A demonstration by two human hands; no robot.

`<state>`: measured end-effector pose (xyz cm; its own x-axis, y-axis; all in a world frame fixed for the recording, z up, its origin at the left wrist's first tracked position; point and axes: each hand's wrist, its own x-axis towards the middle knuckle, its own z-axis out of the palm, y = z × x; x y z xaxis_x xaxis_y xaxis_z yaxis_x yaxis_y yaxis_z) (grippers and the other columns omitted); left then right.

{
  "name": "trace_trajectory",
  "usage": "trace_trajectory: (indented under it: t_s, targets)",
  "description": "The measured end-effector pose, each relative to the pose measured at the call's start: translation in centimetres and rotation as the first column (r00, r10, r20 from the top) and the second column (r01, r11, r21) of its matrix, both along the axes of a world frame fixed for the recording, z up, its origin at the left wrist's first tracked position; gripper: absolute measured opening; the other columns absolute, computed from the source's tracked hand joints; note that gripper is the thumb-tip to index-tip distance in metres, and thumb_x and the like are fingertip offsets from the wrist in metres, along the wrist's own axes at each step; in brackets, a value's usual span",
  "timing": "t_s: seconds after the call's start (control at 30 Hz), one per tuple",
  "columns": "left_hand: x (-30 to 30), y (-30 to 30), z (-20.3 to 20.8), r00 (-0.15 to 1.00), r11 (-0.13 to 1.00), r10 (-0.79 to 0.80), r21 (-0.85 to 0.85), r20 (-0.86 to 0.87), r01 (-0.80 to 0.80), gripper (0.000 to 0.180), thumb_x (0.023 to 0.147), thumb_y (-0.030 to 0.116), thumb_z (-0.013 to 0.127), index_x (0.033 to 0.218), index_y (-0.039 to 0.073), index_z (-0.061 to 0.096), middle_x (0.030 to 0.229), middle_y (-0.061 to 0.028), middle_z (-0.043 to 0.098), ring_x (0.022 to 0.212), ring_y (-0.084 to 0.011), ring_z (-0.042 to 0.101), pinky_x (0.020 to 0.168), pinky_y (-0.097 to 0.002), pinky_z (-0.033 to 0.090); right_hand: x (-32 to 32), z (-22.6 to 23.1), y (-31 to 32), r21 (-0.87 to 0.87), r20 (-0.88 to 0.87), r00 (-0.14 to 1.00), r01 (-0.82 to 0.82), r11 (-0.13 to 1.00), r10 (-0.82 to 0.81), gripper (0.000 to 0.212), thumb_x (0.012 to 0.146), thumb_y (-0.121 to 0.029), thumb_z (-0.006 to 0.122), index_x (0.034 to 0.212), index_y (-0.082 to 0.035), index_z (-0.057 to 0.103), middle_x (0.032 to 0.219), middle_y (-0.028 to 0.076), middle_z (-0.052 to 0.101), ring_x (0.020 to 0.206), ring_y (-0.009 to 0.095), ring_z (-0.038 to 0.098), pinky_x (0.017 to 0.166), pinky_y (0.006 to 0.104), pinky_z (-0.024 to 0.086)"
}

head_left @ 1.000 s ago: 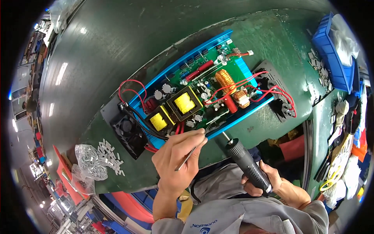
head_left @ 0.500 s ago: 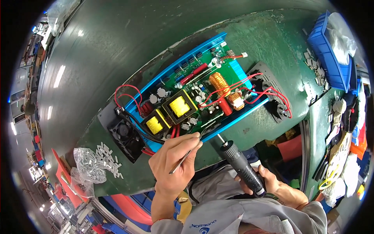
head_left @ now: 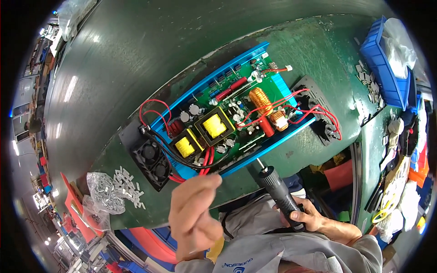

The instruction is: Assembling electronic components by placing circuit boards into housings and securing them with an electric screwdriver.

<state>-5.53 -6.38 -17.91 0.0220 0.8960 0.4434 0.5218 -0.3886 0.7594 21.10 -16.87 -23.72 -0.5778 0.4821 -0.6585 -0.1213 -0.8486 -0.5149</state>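
Gripping the black electric screwdriver [head_left: 278,191] around its lower handle, the right hand [head_left: 314,218] is keeping its grip clamped on the tool, whose metal bit is pointing up at the near blue rail. The left hand [head_left: 195,216] is hovering just below the near edge of the unit with fingers curled and thumb pinched to fingertip; whether a screw is sitting in that pinch I cannot tell.

Largest first: the green worktop [head_left: 136,68] is looking smooth, scuffed and slightly glossy. On it, lying slanted, is sitting the open power unit [head_left: 227,120], a long blue ribbed aluminium channel carrying a green circuit board. At its left end a black square fan block [head_left: 148,157] is jutting out; at its right a black end plate [head_left: 318,109] is lying loose, tethered by red wires. Two yellow-taped transformers [head_left: 202,134] and a copper-wound coil [head_left: 261,99] are standing proud of the board. A heap of small pale metal parts [head_left: 125,186] is resting beside crinkled clear plastic at the worktop's left edge.

Judging the risks: the bit could be skating off the rail and gouging the board, since it is coming in at a slant. Loose red and black leads near the edge could be getting nicked or trapped. A small fastener, if held, could be slipping from the fingertips into the components.
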Motion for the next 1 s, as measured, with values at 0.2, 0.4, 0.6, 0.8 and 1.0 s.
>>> trace_trajectory:
  t_s: [0.2,0.4,0.6,0.8,1.0]
  targets:
    - [0.6,2.3,-0.7,0.681,0.975,-0.218,-0.134,-0.699,0.175,0.033,0.084,0.015,0.077,0.116,0.005,0.071,0.096,-0.0019,0.059,0.08,-0.0191,0.054,0.067,-0.03,0.048,-0.7,-0.6,-1.1,-0.079,-0.089,0.978,0.181,0.98,-0.188,0.085,0.099,-0.072,0.042,0.141,0.001,0.054,0.09,0.007,0.066,0.082,0.014,0.061,0.073,0.0292,0.049]
    - [0.6,3.0,-0.3,0.617,0.95,-0.31,-0.211,-0.723,0.23,0.033,0.085,0.013,0.075,0.116,0.003,0.07,0.095,-0.0029,0.056,0.08,-0.0193,0.054,0.063,-0.0312,0.047,-1.1,-0.5,-0.7,0.052,0.063,0.997,0.051,0.997,-0.054,0.1,0.098,-0.079,0.021,0.136,0.007,0.053,0.085,0.011,0.065,0.07,0.016,0.062,0.064,0.0302,0.049]
    - [0.8,3.2,0.1,0.621,0.937,-0.35,-0.271,-0.701,0.222,0.036,0.083,0.011,0.077,0.117,0.005,0.069,0.092,-0.0017,0.055,0.081,-0.0183,0.057,0.06,-0.0323,0.047,-1.8,-0.8,-0.5,-0.23,-0.085,0.987,0.112,0.967,-0.134,0.102,0.094,-0.084,0.028,0.139,0.004,0.053,0.073,0.011,0.063,0.056,0.018,0.056,0.055,0.0307,0.043]
    - [1.3,2.9,-0.3,0.681,0.951,-0.31,-0.221,-0.664,0.217,0.029,0.085,0.011,0.07,0.111,-0.002,0.069,0.095,-0.0057,0.056,0.091,-0.0191,0.057,0.07,-0.0288,0.053,1.2,-1.8,-1.8,0.036,0.022,0.997,0.068,0.997,-0.069,0.093,0.101,-0.074,0.02,0.134,0.005,0.055,0.08,0.01,0.066,0.065,0.016,0.061,0.061,0.0304,0.048]
    - [2.0,1.9,-0.6,0.874,0.998,-0.069,-0.039,-0.48,0.057,0.027,0.081,0.012,0.082,0.106,0.011,0.072,0.089,-0.0014,0.063,0.08,-0.0214,0.063,0.063,-0.0345,0.051,5.4,-2.6,-2.0,0.545,0.206,0.837,0.333,0.77,-0.508,0.096,0.094,-0.081,0.032,0.134,0.005,0.05,0.076,0.006,0.061,0.064,0.013,0.058,0.058,0.0264,0.046]
